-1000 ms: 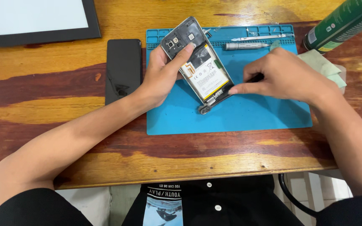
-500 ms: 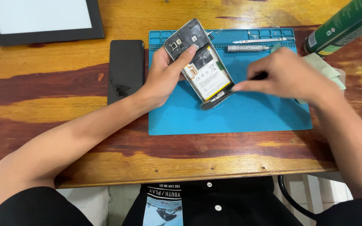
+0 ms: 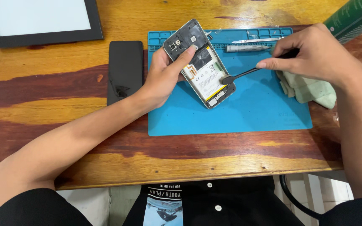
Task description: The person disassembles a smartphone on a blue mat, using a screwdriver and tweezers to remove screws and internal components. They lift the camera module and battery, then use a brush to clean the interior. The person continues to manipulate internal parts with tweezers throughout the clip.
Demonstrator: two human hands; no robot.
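My left hand (image 3: 164, 75) grips an opened phone (image 3: 200, 62) with its back cover off, thumb across the upper part, the white battery showing. The phone is tilted over a blue work mat (image 3: 239, 113). My right hand (image 3: 315, 54) pinches a thin black pry tool (image 3: 241, 74), and the tool's flat tip touches the phone's lower right edge beside the battery.
A black back panel or second phone (image 3: 125, 71) lies left of the mat on the wooden table (image 3: 63, 109). A grey pen-like tool (image 3: 248, 48) rests near the mat's top edge. A pale green cloth (image 3: 311, 90) sits under my right hand. A dark frame (image 3: 42, 37) and green can (image 3: 352, 19) stand at the back.
My right hand has pulled back to the right and up, away from the phone's bottom end. The tool tip now meets the phone's right edge. The cloth has come into sight.
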